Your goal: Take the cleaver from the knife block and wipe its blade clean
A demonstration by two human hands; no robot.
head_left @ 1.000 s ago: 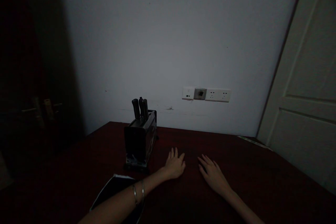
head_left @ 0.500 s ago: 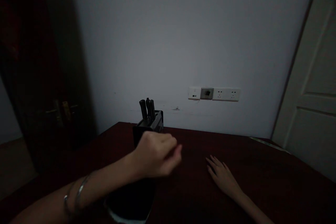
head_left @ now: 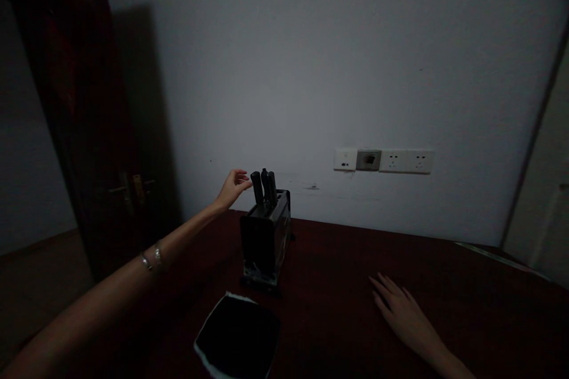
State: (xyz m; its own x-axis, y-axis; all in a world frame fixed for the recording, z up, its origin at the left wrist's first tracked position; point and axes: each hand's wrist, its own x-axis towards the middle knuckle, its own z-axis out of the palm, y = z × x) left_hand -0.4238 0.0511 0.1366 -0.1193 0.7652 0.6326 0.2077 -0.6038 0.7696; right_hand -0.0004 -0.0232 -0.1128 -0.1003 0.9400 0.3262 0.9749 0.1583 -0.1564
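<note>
A black knife block [head_left: 265,240] stands upright on the dark red table [head_left: 338,284], with dark knife handles [head_left: 264,186] sticking out of its top. My left hand [head_left: 233,187] is raised at the height of those handles, just left of them, fingers curled but apart and holding nothing. It is very close to the leftmost handle without gripping it. My right hand [head_left: 402,312] lies flat on the table to the right, fingers stretched out.
A dark flat sheet with a pale edge [head_left: 237,341] lies on the table in front of the block. On the white wall behind is a row of sockets [head_left: 383,160]. A dark wooden door [head_left: 84,130] stands open at the left.
My left hand rose from the table, passed in front of the block as a loose fist, and has reached up to the knife handles. The right hand stayed flat. My view swung left.
</note>
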